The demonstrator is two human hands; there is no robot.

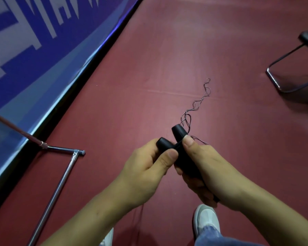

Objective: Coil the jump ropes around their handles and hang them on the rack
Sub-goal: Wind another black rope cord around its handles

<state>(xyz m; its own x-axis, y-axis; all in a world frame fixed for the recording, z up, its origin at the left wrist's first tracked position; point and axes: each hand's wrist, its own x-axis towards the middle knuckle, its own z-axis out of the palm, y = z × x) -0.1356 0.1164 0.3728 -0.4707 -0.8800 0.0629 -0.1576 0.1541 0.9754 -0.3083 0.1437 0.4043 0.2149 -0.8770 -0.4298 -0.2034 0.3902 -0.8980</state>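
Two black jump-rope handles cross in front of me. My left hand [146, 167] grips the left handle [164, 144], its end sticking out past the thumb. My right hand [208, 173] grips the longer right handle [180, 135], the thumb pressing a thin strand against it. The thin wiry rope [196, 103] trails away from the handles in loose twists across the red floor. A strand of rope [140, 215] also hangs below my left wrist. The metal rack base [60, 180] lies at lower left.
A blue and white banner barrier [43, 50] runs along the left, with a black strip at its foot. A black chair with a metal frame [292, 68] stands at the right edge. My white shoes [205, 221] show below my hands.
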